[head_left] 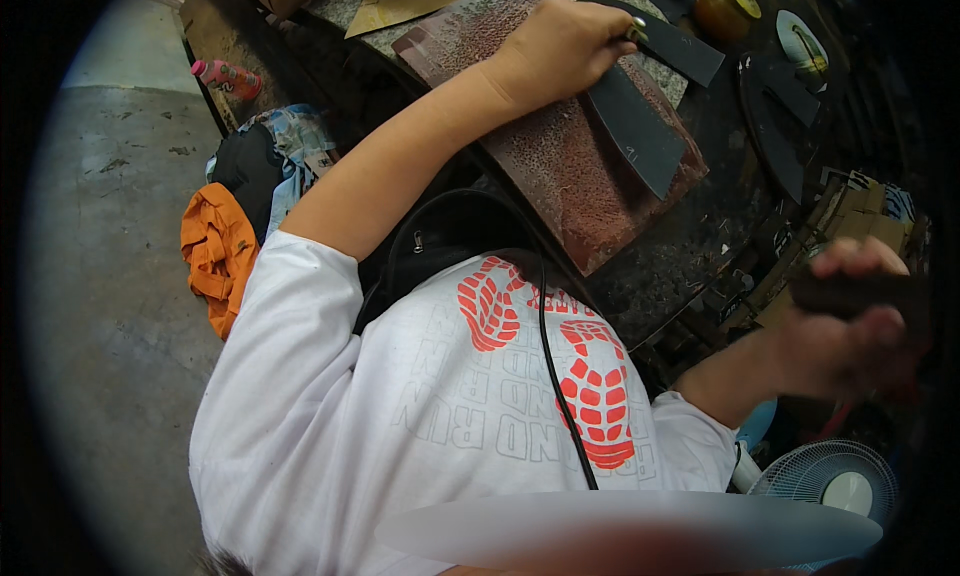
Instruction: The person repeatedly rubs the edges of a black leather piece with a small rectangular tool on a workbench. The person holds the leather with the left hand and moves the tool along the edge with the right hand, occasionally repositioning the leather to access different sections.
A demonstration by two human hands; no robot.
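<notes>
On the far left I see an orange cloth (218, 251) bunched on the grey floor (110, 276), and above it a small pink bottle (228, 75) lying on its side at the edge of the dark tabletop (700, 226). From my white sleeve the left arm runs up across the view to my left hand (565, 44). It rests on a large rust-brown textured sheet (560, 156) that lies flat on the tabletop, and its fingers (610, 28) are closed on the upper end of a dark grey curved cut piece (635, 126), which lies on the sheet's right part and points down toward its corner. A second dark strip (685, 48) lies just beside the hand, to its right. Further right sit a yellow-lidded amber jar (728, 11) and dark round-edged cutouts (770, 126). Brown cardboard boxes (860, 216) are stacked at the right rim. Below them my right hand (850, 331), blurred, has its fingers clenched round a dark block-like object (850, 291) that I cannot identify. A white fan (835, 481) stands at the lower right.
</notes>
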